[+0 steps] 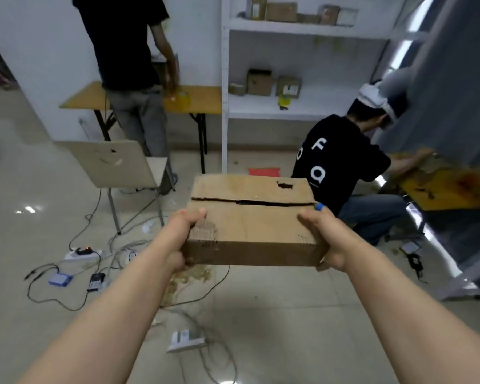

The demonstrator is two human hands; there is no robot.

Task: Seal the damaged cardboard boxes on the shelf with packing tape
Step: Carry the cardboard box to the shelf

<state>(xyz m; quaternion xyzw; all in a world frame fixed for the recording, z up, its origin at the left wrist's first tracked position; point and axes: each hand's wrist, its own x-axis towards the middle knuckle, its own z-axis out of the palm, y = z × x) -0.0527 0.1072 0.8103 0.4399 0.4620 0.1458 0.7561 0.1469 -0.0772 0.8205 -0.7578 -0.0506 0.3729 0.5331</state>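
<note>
Plainly, both hands are carrying a worn, brown rectangular cardboard box (250,225) in mid-air, above the pale tiled floor (275,314) and well short of the white metal shelf unit (225,106). The left hand (186,234) is gripping the box's left end, with the thumb lying on top and the fingers curling underneath. The right hand (324,236) is clasping the near right corner in the same way, and a blue band (319,207) is showing on one finger.

The box is probably light, since it is being held out level by its ends alone. The board is looking soft and tired. A torn patch of exposed corrugation (204,234) is sitting right beside the left thumb and would likely crush under a hard squeeze. The top flaps are gaping along a dark centre seam (255,202), and a ragged hole (284,186) is breaking the far flap, so pressure on the lid would probably make it sag inward. The safest hold is likely low at the ends, with fingers supporting the bottom near the stiffer edges. Dry cardboard should not be slipping.
</note>
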